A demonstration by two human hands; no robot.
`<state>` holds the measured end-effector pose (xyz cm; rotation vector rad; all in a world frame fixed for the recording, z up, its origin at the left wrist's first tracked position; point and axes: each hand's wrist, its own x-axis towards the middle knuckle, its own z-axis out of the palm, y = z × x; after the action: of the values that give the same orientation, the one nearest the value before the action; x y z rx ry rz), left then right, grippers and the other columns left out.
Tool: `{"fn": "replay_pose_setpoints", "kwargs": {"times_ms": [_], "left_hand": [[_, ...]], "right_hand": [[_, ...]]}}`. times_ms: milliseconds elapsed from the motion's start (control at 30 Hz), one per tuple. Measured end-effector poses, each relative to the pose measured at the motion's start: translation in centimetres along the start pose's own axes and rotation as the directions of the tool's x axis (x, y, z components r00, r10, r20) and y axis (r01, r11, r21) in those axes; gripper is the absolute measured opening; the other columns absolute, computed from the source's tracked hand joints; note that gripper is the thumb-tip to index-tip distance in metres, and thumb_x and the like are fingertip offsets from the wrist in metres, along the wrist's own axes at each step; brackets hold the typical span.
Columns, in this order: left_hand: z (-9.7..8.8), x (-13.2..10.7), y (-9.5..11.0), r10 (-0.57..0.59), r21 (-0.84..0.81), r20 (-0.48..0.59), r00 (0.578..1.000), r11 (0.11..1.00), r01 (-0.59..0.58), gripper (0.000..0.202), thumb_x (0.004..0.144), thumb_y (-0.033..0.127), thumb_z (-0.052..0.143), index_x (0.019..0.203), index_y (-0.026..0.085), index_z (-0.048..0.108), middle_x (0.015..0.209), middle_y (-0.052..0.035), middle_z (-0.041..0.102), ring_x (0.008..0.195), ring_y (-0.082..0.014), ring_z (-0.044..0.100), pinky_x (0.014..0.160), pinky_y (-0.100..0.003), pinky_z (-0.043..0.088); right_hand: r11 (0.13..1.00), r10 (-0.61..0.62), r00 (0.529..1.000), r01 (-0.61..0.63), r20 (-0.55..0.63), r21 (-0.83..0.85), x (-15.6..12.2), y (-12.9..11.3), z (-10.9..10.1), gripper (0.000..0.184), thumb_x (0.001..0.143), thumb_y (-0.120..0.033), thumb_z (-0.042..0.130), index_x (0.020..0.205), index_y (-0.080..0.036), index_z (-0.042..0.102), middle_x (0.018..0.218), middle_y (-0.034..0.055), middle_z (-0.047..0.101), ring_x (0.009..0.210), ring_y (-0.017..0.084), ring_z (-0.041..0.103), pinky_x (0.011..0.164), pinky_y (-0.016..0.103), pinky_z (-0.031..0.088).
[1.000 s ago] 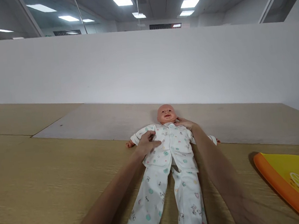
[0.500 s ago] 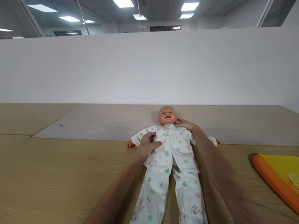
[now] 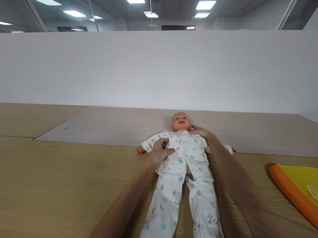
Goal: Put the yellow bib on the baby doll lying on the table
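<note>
A bald baby doll lies face up on the wooden table, its head away from me. It wears a white pyjama top and trousers with small coloured prints. My left hand grips its side below the armpit, thumb across the chest and the other fingers curled round, partly hidden. My right hand is closed at the doll's neck and shoulder, fingertips beside the collar; part of the grip is out of sight. Both doll arms stretch out sideways, and my right forearm covers part of one.
A yellow and orange bib with a citrus-slice print lies on the table at the right. A pale board runs along the back, against a white partition with glass above it.
The view has shifted slightly, so the doll and both hands appear a little further right. Their hold on the doll looks the same.
</note>
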<state>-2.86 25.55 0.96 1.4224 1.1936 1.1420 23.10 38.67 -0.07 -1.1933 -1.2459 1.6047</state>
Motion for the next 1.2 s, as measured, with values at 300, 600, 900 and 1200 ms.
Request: {"fn": "replay_pose_setpoints", "kwargs": {"times_ms": [300, 600, 900, 1200], "left_hand": [[-1.2, -0.3, 1.6, 0.108, 0.224, 0.08, 0.991, 0.967, -0.123, 0.028, 0.07, 0.029, 0.064, 0.096, 0.018, 0.066, 0.097, -0.0062, 0.067, 0.089, -0.0228, 0.062, 0.079, -0.032, 0.046], [-4.7, 0.0, 1.0, 0.132, 0.815, 0.286, 0.949, 0.488, -0.313, 0.022, 0.083, 0.021, 0.044, 0.078, 0.018, 0.065, 0.086, -0.0093, 0.07, 0.084, -0.0228, 0.062, 0.076, -0.032, 0.043], [-5.0, 0.0, -0.8, 0.198, 0.876, 0.236, 0.951, 0.38, -0.296, 0.024, 0.084, 0.017, 0.041, 0.083, 0.016, 0.065, 0.095, -0.0122, 0.071, 0.086, -0.0229, 0.063, 0.079, -0.034, 0.046], [-5.0, 0.7, -2.4, 0.344, 0.873, 0.215, 0.914, 0.351, -0.338, 0.02, 0.083, 0.014, 0.042, 0.08, 0.016, 0.062, 0.098, -0.0134, 0.068, 0.099, -0.0252, 0.06, 0.089, -0.038, 0.046]], "right_hand": [[0.965, -0.096, 0.992, 0.073, -0.08, -0.251, -2.2, -1.5, 0.2, 0.043, 0.062, -0.027, 0.079, 0.102, -0.016, 0.064, 0.104, 0.0102, 0.071, 0.105, 0.026, 0.063, 0.096, 0.04, 0.049], [0.301, -0.546, 0.835, 0.273, 0.07, -0.914, -15.4, 1.9, -0.4, 0.03, 0.083, -0.032, 0.05, 0.057, -0.017, 0.053, 0.054, -0.0012, 0.053, 0.053, 0.01, 0.045, 0.056, 0.023, 0.033], [-0.056, -0.585, 0.799, 0.132, 0.139, -0.99, -17.4, 5.4, -0.4, 0.022, 0.087, -0.016, 0.042, 0.084, -0.016, 0.064, 0.092, 0.0085, 0.069, 0.088, 0.019, 0.062, 0.08, 0.029, 0.044], [-0.082, -0.554, 0.823, -0.207, -0.128, -0.975, -17.3, 4.6, -0.8, 0.028, 0.089, -0.022, 0.043, 0.104, -0.013, 0.065, 0.124, 0.0163, 0.059, 0.119, 0.026, 0.051, 0.099, 0.039, 0.038]]}}
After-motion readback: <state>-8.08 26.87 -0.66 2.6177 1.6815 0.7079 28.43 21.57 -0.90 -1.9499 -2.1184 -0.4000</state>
